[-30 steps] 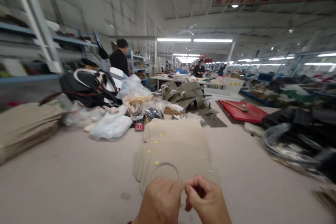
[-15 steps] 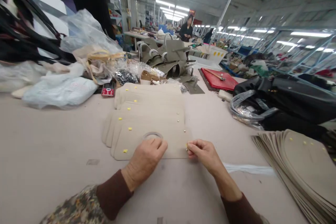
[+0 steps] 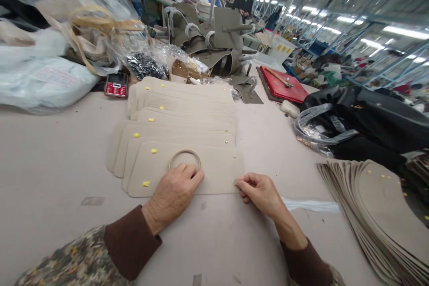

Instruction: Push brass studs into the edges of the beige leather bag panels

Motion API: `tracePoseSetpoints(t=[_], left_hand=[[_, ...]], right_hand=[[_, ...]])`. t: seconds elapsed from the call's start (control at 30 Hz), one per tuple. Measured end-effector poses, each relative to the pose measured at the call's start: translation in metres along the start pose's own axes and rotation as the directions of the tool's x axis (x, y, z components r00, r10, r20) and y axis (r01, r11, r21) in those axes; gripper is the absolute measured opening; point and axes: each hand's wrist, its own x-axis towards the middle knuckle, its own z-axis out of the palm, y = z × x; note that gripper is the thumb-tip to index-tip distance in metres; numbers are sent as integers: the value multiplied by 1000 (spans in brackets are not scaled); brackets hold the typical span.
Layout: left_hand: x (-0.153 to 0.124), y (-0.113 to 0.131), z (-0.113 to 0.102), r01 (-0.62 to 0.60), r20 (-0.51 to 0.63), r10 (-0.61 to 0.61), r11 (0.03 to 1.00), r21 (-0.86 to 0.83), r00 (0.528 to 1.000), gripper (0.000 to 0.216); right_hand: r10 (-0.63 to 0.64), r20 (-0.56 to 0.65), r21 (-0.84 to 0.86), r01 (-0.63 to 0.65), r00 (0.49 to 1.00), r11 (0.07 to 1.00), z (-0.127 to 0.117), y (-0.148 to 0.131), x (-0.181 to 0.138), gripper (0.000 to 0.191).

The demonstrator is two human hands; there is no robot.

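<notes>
Several flat beige leather panels (image 3: 187, 134) lie overlapped in a row on the worktable (image 3: 53, 161), each with small yellow dots and a metal stud. My left hand (image 3: 174, 190) rests on the nearest panel (image 3: 217, 172), its fingers closed on a thin roll of tape (image 3: 184, 159) that lies on the panel. My right hand (image 3: 259, 190) pinches that panel's lower right corner, fingers pressed together.
A fanned stack of beige panels (image 3: 378, 214) lies at the right. Plastic bags (image 3: 43, 76), a red calculator (image 3: 115, 85), grey bag parts (image 3: 214, 35), a red mat with a hammer (image 3: 283, 89) and black bags (image 3: 368, 120) crowd the far side. People stand beyond.
My view has tilted down and closer to the panels. My hands, first together near my body, have settled on the nearest panel, and the right has slid to its corner.
</notes>
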Motion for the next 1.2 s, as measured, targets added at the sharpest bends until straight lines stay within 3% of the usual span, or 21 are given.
tracePoseSetpoints(t=[0.3,0.4,0.5,0.6,0.73,0.93,1.07,1.2], left_hand=[[-1,0,1,19,33,-19,1000,-19,999,11],[-1,0,2,24,27,-23,999,-27,999,12],[-1,-1,3,25,14,-24,999,-35,1000,13],[-1,0,4,25,5,-25,999,-31,1000,13],[-1,0,4,30,2,-30,999,-31,1000,14],[-1,1,3,31,-9,-31,998,-46,999,17],[-1,-2,1,23,-91,-29,997,-73,995,22],[-3,-5,-6,-106,-349,28,972,-209,937,22]], right_hand=[[-123,-20,-261,114,992,959,3,-4,2,15],[-53,-73,-212,37,996,977,-1,-2,-1,26],[-24,-109,-81,15,994,997,-6,6,-7,22],[-221,-134,-167,198,966,966,-6,14,-14,21],[-477,-111,-433,389,872,813,3,11,-20,18],[-415,-111,-531,300,903,793,14,-6,-11,20],[-369,-111,-515,265,923,815,16,-12,-7,19],[-323,-43,-488,263,945,833,12,-14,-13,19]])
